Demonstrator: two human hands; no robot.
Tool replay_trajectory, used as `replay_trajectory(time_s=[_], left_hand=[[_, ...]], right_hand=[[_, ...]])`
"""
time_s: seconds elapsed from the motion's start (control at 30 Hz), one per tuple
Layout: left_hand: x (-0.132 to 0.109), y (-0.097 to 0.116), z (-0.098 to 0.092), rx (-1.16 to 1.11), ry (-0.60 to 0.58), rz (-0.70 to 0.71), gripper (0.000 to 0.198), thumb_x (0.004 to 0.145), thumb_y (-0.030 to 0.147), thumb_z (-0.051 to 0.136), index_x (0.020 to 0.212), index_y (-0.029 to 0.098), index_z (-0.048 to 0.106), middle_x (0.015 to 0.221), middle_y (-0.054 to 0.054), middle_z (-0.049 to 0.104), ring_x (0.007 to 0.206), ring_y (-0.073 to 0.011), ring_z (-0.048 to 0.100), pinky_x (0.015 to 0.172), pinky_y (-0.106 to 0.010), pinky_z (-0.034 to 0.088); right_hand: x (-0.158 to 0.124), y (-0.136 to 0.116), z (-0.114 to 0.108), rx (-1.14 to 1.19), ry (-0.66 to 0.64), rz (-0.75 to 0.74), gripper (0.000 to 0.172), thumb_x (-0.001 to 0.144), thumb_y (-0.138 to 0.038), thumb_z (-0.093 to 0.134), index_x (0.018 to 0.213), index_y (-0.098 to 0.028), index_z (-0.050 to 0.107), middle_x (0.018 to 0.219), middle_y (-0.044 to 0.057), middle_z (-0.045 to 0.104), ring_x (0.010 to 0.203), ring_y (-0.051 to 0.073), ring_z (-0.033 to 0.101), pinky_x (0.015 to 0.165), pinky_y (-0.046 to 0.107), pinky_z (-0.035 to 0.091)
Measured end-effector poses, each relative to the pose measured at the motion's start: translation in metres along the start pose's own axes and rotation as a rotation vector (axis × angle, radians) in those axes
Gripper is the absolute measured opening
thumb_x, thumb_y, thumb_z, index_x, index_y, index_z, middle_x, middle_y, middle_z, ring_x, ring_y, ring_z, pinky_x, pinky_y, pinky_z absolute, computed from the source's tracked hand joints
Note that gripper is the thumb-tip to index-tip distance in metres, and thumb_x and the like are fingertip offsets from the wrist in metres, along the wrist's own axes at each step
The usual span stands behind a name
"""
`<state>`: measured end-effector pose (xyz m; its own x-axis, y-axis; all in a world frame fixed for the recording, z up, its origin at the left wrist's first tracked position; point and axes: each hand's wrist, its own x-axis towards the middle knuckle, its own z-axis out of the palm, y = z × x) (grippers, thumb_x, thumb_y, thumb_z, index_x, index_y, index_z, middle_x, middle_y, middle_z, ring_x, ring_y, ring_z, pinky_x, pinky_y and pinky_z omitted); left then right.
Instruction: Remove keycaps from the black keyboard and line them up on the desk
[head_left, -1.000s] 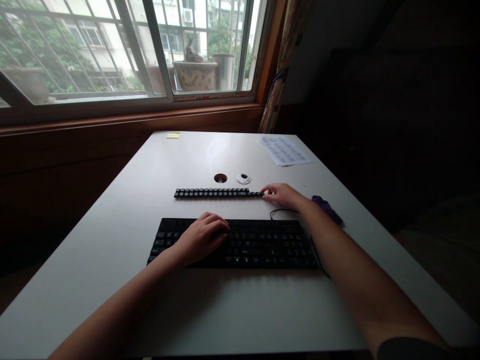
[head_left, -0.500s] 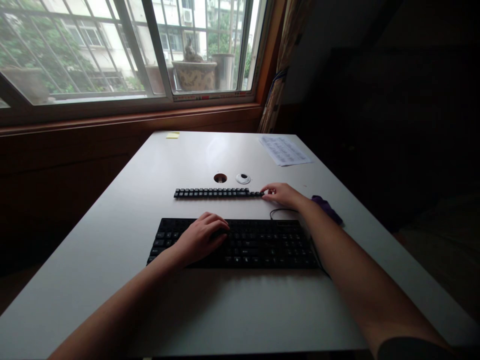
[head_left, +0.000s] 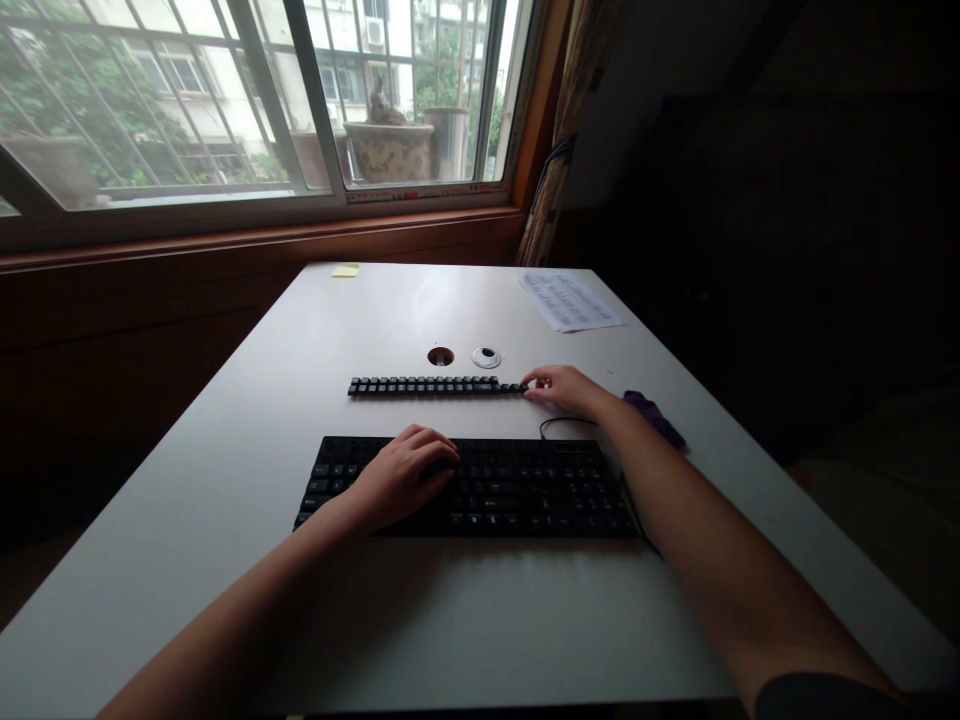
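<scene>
Nothing can be seen to have moved over the last second. The right hand (head_left: 566, 388) at the right end of the keycap row (head_left: 435, 385) and the left hand (head_left: 401, 475) on the keyboard (head_left: 525, 490) lie as before, with no shift toward any tabletop edge.

Head-worn view, forward and down across the table (head_left: 480, 620) toward the window (head_left: 172, 100).

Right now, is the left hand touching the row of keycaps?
No, the left hand rests on the keyboard; only the right hand touches the keycaps.
</scene>
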<state>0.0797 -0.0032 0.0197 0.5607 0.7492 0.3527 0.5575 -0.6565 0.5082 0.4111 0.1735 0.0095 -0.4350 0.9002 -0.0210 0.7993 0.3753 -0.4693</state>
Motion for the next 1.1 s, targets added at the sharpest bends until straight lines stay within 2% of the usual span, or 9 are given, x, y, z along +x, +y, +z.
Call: replay_trajectory(time_s=[0.63,1.1], left_hand=[[-0.0007,-0.0010,0.0001,0.007,-0.008,0.004,0.016,0.091,0.021,0.061,0.107,0.023,0.063,0.113,-0.007,0.066,0.108,-0.0239,0.056,0.095,-0.042,0.050],[-0.0008,0.0001,-0.0011,0.010,-0.002,0.001,0.017,0.090,0.020,0.061,0.106,0.023,0.064,0.112,-0.007,0.067,0.107,-0.0245,0.058,0.093,-0.042,0.052]], right_hand=[[-0.0022,-0.0047,-0.0019,0.012,-0.011,0.024,0.029,0.079,-0.034,0.067,0.104,-0.023,0.075,0.081,0.001,0.068,0.076,0.017,0.061,0.071,0.027,0.043],[-0.0009,0.0027,-0.0001,0.032,-0.005,-0.007,0.035,0.078,-0.040,0.069,0.109,-0.024,0.074,0.082,0.002,0.068,0.077,0.018,0.061,0.074,0.029,0.045]])
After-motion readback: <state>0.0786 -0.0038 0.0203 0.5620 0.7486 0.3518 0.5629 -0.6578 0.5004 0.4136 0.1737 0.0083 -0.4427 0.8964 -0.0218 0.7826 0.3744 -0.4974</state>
